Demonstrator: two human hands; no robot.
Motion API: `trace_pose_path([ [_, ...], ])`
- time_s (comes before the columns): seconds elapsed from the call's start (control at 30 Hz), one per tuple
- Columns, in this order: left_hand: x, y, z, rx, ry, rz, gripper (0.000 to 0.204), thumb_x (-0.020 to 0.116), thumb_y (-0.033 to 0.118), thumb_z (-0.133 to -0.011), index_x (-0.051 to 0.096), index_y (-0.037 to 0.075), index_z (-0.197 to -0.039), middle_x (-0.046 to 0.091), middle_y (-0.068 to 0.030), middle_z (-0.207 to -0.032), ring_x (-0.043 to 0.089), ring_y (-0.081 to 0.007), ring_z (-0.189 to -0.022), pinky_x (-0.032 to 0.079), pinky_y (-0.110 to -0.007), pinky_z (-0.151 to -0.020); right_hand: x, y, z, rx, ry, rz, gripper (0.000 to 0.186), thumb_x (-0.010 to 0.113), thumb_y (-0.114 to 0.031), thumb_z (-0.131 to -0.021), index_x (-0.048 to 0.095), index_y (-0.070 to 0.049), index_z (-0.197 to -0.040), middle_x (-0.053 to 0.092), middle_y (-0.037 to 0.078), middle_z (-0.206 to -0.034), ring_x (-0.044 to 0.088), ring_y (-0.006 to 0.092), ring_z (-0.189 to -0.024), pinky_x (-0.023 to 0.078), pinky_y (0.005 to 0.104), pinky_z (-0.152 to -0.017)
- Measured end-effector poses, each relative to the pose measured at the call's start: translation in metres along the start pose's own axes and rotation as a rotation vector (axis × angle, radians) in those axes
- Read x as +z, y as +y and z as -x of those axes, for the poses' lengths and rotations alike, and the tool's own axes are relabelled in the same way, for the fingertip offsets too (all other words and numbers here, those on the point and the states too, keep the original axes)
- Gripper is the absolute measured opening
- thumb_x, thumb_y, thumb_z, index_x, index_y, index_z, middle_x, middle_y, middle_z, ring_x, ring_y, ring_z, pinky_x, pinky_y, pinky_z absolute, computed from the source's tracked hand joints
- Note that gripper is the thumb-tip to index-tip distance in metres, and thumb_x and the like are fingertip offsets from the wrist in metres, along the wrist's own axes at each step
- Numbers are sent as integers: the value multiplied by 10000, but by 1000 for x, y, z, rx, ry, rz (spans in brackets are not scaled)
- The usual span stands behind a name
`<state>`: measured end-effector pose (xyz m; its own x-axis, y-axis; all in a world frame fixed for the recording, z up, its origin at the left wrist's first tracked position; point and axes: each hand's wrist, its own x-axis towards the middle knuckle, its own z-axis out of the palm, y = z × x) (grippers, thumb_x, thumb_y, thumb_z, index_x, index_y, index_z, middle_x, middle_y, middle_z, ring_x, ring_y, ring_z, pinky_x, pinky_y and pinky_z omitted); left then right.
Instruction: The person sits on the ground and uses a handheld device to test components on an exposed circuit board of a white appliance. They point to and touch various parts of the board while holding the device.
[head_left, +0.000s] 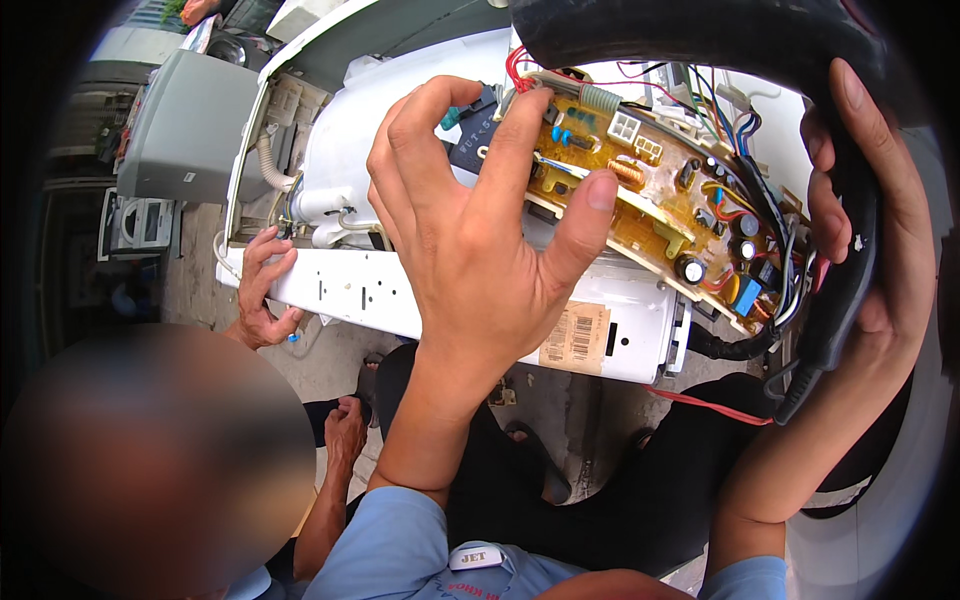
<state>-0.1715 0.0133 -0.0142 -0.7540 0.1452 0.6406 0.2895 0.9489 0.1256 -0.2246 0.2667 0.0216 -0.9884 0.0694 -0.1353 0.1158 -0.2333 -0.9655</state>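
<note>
My left hand (475,220) reaches over one end of a long yellow-brown circuit board (625,200) in a pale tray. Its forefinger is at the board's upper edge beside red wires, and the thumb lies across the board. Coils, capacitors and white connectors show on the board; it sits tilted over a white appliance casing (370,285). At the right, my right hand (880,230) wraps round the handle of what looks like a black hair dryer (700,35). Its thick barrel arches above the board, and a cord sleeve shows at the handle's lower end.
Another person's hand (265,285) rests on the casing's left end; their other hand (345,435) hangs lower. Bundled wires (745,125) run along the board's far right side. A large grey box-shaped appliance (185,125) stands at far left, with a white unit (140,222) beside it.
</note>
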Motion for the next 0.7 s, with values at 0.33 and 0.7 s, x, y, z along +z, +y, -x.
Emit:
trace_pose_path([
  [0.33,4,-7,2,-9,28,143,441,581,372,-1020,741,23,-1238,548,-140,-1226,502,-295,-1201,389,-430,-1042,1,2,0,-14,16,-13,280,728,-290,-981,587,-51,-1017,560,23,-784,406,31,-380,300,156,-324],
  [0.7,11,-9,9,66,220,291,282,818,150,-846,753,-13,-1067,605,-138,-1154,630,-257,-933,539,-371,-795,-6,2,-3,1,-19,-13,266,726,-276,-984,590,-49,-1015,564,26,-804,421,28,-400,299,160,-339],
])
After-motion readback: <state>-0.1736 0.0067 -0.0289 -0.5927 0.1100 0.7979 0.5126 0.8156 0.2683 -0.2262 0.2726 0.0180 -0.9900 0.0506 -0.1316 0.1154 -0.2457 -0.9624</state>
